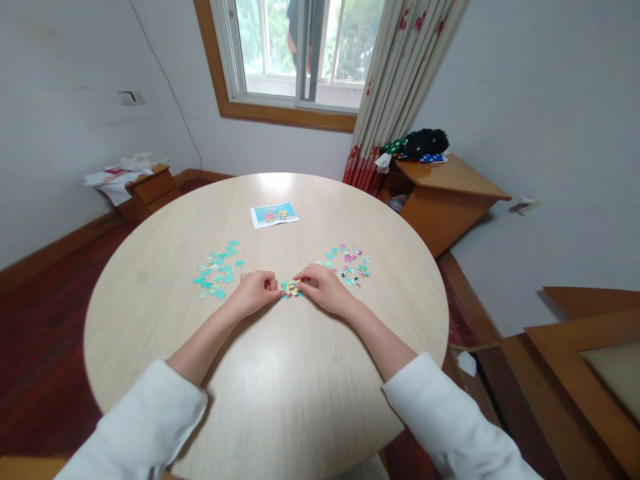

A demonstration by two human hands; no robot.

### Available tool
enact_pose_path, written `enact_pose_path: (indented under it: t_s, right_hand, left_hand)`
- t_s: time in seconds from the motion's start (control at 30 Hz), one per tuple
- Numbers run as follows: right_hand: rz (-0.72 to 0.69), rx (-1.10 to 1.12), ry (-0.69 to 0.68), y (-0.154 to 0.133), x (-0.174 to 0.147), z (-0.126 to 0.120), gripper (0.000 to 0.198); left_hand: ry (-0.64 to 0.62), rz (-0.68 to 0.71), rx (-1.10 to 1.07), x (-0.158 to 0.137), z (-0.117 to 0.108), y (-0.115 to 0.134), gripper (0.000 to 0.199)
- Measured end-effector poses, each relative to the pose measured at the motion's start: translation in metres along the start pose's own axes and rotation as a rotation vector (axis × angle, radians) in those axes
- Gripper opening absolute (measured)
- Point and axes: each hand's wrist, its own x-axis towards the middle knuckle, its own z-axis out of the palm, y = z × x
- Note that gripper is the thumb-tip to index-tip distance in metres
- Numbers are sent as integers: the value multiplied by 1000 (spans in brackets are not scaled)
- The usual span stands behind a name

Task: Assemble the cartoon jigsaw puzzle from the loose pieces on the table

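Note:
A small joined patch of jigsaw puzzle (pixel 291 288), yellow and turquoise, lies on the round table between my two hands. My left hand (pixel 256 291) is closed, its fingers curled and its thumb at the patch's left edge. From the other side, my right hand (pixel 324 287) pinches the patch's right edge between thumb and fingers. Loose turquoise puzzle pieces (pixel 219 272) are spread to the left of my left hand. Beyond my right hand lie more loose pieces (pixel 354 257), some pink, some turquoise and some dark. My fingers hide parts of the patch's edges.
A printed picture sheet (pixel 275 215) with cartoon figures lies farther back on the pale round table (pixel 280 400). A wooden cabinet (pixel 450 183) topped with cloths stands behind on the right. A wooden chair (pixel 565 347) is at the lower right.

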Motion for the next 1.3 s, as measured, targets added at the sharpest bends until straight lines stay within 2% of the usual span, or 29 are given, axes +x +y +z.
enact_pose_path:
  t_s: [0.13,0.2,0.33,0.57,0.73,1.03,1.3]
  right_hand:
    - [88,-83,205,18,2,-22,13]
    - [176,-146,288,31,2,-34,13]
    - [311,-215,364,49,0,-48,14]
    - [238,-281,236,55,-2,-41,18]
    - [229,-321,214,60,-1,-38,20]
    - [247,-401,174,60,0,-36,16]
    - [257,-372,149,59,1,-35,15]
  left_hand:
    - [13,4,-24,0,1,-1,27]
    - [13,6,-22,-1,1,1,27]
    - [1,-1,-8,-3,-1,6,26]
    - [2,1,-97,-2,0,4,27]
    - [12,-28,-242,1,0,0,28]
    - [226,-95,-483,5,-4,-4,33]
    - [278,-114,-578,5,-4,-7,35]
